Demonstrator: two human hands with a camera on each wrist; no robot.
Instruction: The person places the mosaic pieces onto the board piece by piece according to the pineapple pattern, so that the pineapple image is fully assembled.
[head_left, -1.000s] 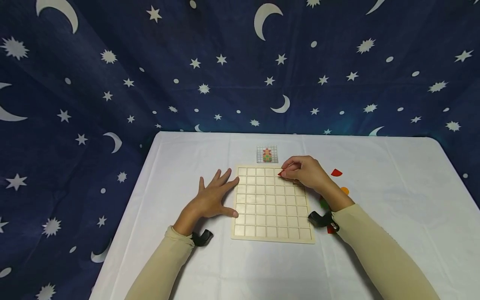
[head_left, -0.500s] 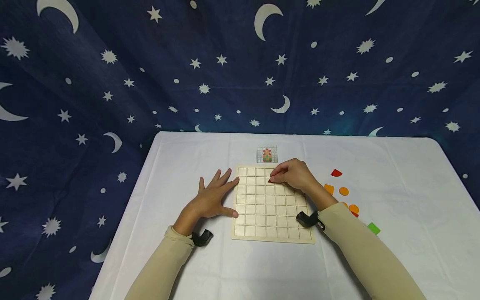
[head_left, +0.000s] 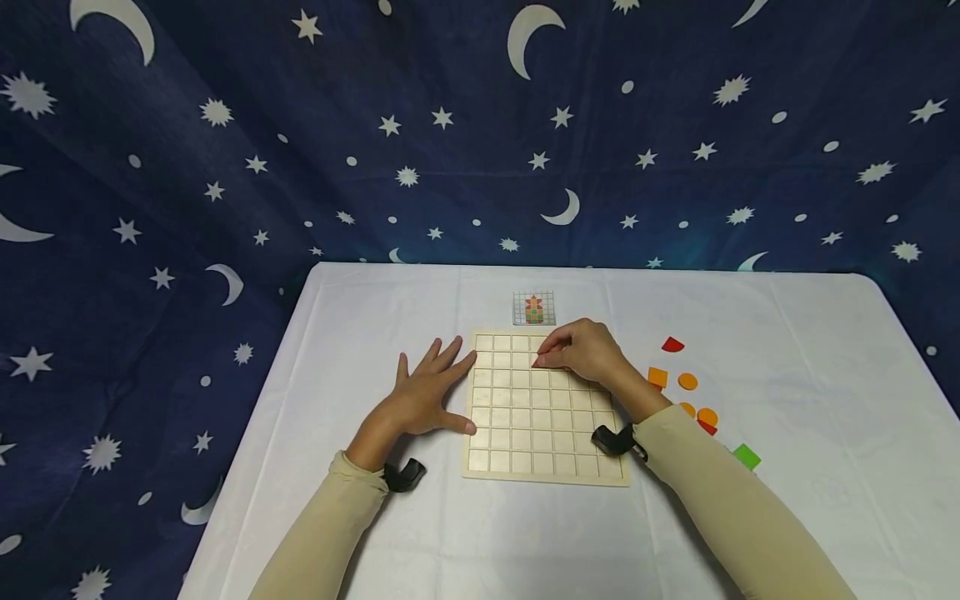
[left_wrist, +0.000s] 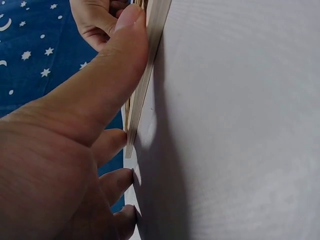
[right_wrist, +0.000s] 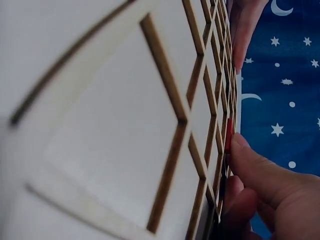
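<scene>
A pale wooden grid board (head_left: 525, 433) lies on the white table (head_left: 810, 467). My right hand (head_left: 581, 354) pinches a small red piece (head_left: 538, 362) and holds it on a cell near the board's far edge; the right wrist view shows the red piece (right_wrist: 228, 136) under my thumb against the board (right_wrist: 125, 145). My left hand (head_left: 420, 398) lies flat with straight fingers, its fingertips and thumb against the board's left edge (left_wrist: 150, 55), as the left wrist view shows.
A small pattern card (head_left: 534, 308) lies beyond the board. Loose pieces sit right of the board: a red quarter-round (head_left: 672, 344), an orange square (head_left: 657, 377), orange discs (head_left: 687, 381), a green square (head_left: 746, 456). A starry blue cloth (head_left: 480, 125) hangs behind.
My right hand has carried the red piece leftward and down onto the board, from the far right cells toward the middle columns. The left hand has stayed put.
</scene>
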